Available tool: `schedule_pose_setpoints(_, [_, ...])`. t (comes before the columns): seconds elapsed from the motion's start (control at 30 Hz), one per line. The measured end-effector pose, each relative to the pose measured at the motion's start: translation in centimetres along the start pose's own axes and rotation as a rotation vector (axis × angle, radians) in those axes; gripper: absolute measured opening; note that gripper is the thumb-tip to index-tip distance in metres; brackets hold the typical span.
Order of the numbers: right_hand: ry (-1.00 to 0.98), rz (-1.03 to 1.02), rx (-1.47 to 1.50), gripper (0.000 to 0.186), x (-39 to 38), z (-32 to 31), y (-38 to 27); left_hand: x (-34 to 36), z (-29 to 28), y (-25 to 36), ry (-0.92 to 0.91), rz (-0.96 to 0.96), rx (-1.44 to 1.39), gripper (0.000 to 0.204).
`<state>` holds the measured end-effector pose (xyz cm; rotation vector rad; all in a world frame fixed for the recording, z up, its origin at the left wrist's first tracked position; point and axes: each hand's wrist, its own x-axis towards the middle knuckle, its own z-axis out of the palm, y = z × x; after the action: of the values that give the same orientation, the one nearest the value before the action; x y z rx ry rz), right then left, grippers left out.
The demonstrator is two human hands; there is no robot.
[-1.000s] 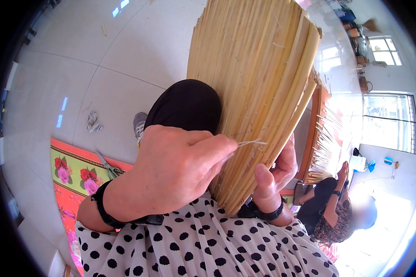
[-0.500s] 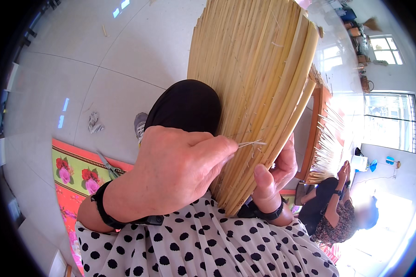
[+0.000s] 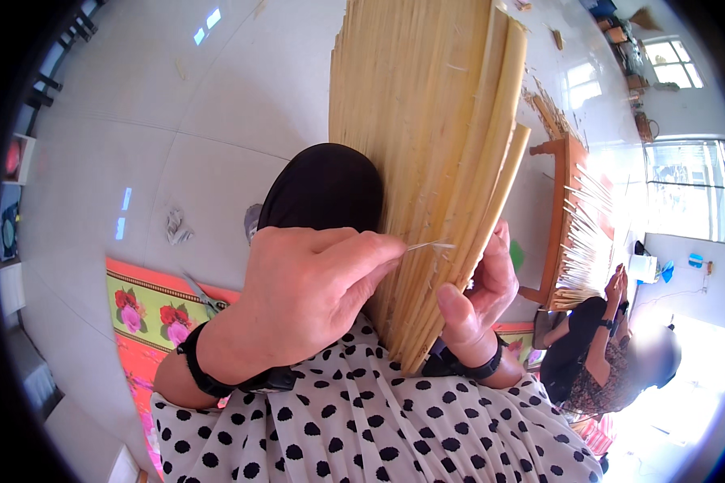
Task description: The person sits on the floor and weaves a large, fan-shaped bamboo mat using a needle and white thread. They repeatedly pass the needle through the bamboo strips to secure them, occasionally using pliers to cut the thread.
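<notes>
A long panel of pale yellow stalks [image 3: 415,121], laid side by side and stitched across with thin thread, leans over my lap. My left hand [image 3: 298,294] pinches the end of a fine white thread [image 3: 431,245] between thumb and fingertips, just over the panel's face. The thread runs toward the panel's right edge. At that edge my right hand [image 3: 482,302] grips the lower stalks, thumb on the near side and fingers curled around behind. Part of those fingers is hidden by the stalks.
My knee in black cloth [image 3: 322,189] is left of the panel. Scissors [image 3: 203,294] lie on a floral mat [image 3: 173,314]. A crumpled scrap [image 3: 177,227] is on the tiled floor. To the right, a wooden frame [image 3: 564,217] bears several pale sticks; another person [image 3: 596,354] sits beyond it.
The whole view has shifted a little, and the panel stands slightly more upright. My left hand still pinches the thread, and my right hand keeps its hold at the edge.
</notes>
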<state>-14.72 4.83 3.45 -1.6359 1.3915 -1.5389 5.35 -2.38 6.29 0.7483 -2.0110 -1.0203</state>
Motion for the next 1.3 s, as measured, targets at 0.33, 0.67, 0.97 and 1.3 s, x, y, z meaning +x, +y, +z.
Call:
schedule_pose_setpoints(0.33, [0.000,-0.123,0.047,0.071,0.4,0.4,0.1,0.6,0.0,1.8,0.004,0.010,0.089,0.014])
schedule_pose_setpoints(0.67, [0.063,-0.041,0.136,0.068,0.4,1.4,-0.1,0.8,0.2,-0.2,0.023,0.092,0.153,0.020])
schedule_pose_setpoints(0.97, [0.111,-0.052,0.108,0.068,0.2,1.4,0.1,0.3,2.1,0.7,0.114,0.023,0.204,0.018])
schedule_pose_setpoints(1.3, [0.137,-0.019,0.153,0.058,0.5,1.5,-0.6,0.6,1.9,2.3,0.061,-0.031,0.400,0.010])
